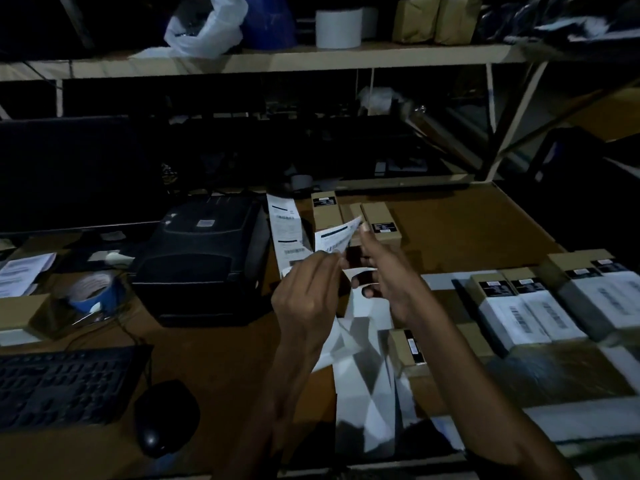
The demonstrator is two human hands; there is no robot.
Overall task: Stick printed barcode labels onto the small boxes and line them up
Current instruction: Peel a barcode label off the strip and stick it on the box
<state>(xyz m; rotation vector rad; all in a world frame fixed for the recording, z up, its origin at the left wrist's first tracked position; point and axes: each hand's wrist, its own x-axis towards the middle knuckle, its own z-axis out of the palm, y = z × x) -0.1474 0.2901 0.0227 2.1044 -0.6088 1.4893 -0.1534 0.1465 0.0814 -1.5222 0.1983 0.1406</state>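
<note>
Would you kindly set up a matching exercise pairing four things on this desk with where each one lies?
Things:
1. black label printer
2. blue tape roll
3. black computer mouse
4. white-labelled cardboard boxes

Places:
A. right side of the desk, in a row
B. near edge, right of the keyboard
C. left of the printer
D. middle of the desk, left of the hands

Pairs: 1-D, 2-C, 3-B, 4-A

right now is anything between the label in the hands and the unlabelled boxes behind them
Nothing visible. The peeled label is held up between the left hand and right hand, directly in front of the unlabelled boxes.
</note>
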